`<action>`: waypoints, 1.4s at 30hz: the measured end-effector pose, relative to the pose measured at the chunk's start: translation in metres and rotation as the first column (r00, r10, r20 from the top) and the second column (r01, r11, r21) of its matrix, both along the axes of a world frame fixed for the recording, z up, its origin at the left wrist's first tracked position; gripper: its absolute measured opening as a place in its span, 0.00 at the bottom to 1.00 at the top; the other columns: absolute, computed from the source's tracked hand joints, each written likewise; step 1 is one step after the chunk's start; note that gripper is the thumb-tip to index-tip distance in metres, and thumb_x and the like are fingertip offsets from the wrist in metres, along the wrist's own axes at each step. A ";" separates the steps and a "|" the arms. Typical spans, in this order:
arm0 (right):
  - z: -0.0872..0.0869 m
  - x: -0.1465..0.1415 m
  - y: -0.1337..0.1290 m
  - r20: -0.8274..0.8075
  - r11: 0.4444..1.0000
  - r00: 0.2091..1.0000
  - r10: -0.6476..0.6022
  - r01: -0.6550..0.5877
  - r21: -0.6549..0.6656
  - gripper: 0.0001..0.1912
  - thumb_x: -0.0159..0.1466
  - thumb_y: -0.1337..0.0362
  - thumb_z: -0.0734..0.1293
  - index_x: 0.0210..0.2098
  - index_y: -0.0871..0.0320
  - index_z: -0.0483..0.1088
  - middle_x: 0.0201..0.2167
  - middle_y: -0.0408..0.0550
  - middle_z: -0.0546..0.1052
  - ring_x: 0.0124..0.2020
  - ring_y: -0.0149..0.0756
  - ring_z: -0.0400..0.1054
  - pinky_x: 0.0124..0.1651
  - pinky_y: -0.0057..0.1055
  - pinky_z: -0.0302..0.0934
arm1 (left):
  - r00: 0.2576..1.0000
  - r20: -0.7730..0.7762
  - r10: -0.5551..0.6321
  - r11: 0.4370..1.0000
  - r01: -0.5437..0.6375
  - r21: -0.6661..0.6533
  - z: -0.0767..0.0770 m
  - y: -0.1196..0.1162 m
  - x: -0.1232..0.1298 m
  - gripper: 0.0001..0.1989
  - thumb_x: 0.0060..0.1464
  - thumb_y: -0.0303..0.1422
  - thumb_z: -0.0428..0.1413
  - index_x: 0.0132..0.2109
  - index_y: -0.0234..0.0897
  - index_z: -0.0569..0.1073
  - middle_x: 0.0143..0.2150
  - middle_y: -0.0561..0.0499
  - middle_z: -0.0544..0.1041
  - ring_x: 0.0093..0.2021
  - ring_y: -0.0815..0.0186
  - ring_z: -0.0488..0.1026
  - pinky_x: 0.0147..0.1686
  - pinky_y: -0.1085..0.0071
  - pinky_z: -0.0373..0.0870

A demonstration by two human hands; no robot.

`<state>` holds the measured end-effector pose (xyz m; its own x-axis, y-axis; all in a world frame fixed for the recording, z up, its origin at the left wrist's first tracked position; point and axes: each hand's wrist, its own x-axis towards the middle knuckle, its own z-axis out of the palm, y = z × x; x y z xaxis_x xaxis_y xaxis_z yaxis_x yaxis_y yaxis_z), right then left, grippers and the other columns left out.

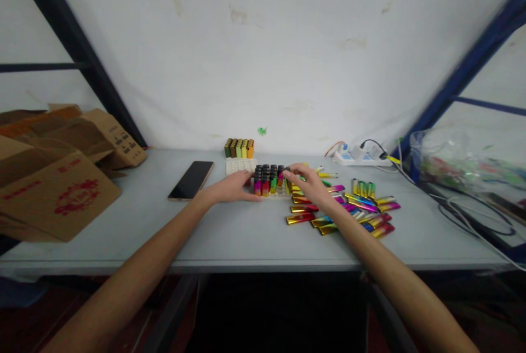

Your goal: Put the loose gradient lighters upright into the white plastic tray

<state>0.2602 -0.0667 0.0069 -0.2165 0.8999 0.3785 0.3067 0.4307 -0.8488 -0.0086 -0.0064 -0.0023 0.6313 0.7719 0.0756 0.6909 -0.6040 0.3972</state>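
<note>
1. Phone: flat glass slab, left of tray.
2. Left hand: thumb and fingers spread at tray's left end.
3. Tray: pale, pocketed; upright lighters in it, glossy, black-topped.
4. Right hand: fingertips pinching one lighter, tray's right end.
5. Loose lighters: shiny metallic, piled right of tray.

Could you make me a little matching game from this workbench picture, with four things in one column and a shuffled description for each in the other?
Things:
1. Phone
2. Cardboard box
3. Power strip
4. Right hand

Descriptions:
A. White, with plugs in it
B. Holding a dark-topped lighter
C. Lying flat, dark screen up
D. Brown with red print

Right pairs: 1-C, 2-D, 3-A, 4-B
</note>
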 end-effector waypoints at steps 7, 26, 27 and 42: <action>-0.009 -0.004 -0.001 0.144 0.996 0.989 -0.026 0.014 0.084 0.21 0.69 0.44 0.65 0.37 0.56 0.72 0.25 0.42 0.73 0.26 0.34 0.67 0.31 0.28 0.58 | 1.000 0.002 -0.002 1.000 0.002 -0.001 -0.003 0.002 -0.001 0.36 0.46 0.61 0.62 0.49 0.34 0.74 0.44 0.42 0.78 0.43 0.52 0.74 0.42 0.62 0.69; -0.012 -0.009 0.005 0.632 0.956 0.765 -0.127 -0.076 0.283 0.19 0.71 0.51 0.67 0.32 0.59 0.73 0.29 0.48 0.78 0.29 0.34 0.69 0.34 0.28 0.55 | 1.000 -0.021 0.018 1.000 -0.018 0.010 0.000 -0.001 0.001 0.36 0.46 0.61 0.62 0.49 0.35 0.73 0.46 0.41 0.78 0.43 0.51 0.74 0.42 0.63 0.69; -0.009 -0.003 0.006 0.608 0.950 0.782 -0.138 -0.070 0.305 0.19 0.72 0.51 0.66 0.33 0.59 0.74 0.30 0.48 0.78 0.30 0.35 0.69 0.35 0.28 0.57 | 1.000 -0.020 0.020 1.000 -0.020 0.007 0.001 -0.001 0.001 0.36 0.46 0.61 0.62 0.49 0.35 0.73 0.46 0.41 0.78 0.43 0.51 0.75 0.42 0.62 0.69; 0.000 0.152 0.035 0.814 0.879 0.421 -0.400 0.428 0.210 0.13 0.69 0.65 0.65 0.47 0.62 0.79 0.43 0.56 0.84 0.44 0.42 0.77 0.46 0.31 0.65 | 1.000 -0.014 0.023 1.000 -0.023 0.002 0.000 0.001 0.000 0.35 0.45 0.61 0.62 0.47 0.35 0.74 0.45 0.42 0.79 0.42 0.51 0.76 0.43 0.62 0.71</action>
<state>0.4118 -0.0321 0.0067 -0.0081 0.9760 0.2175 0.9922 0.0349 -0.1195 -0.0090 -0.0056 -0.0028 0.6140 0.7864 0.0682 0.7103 -0.5881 0.3868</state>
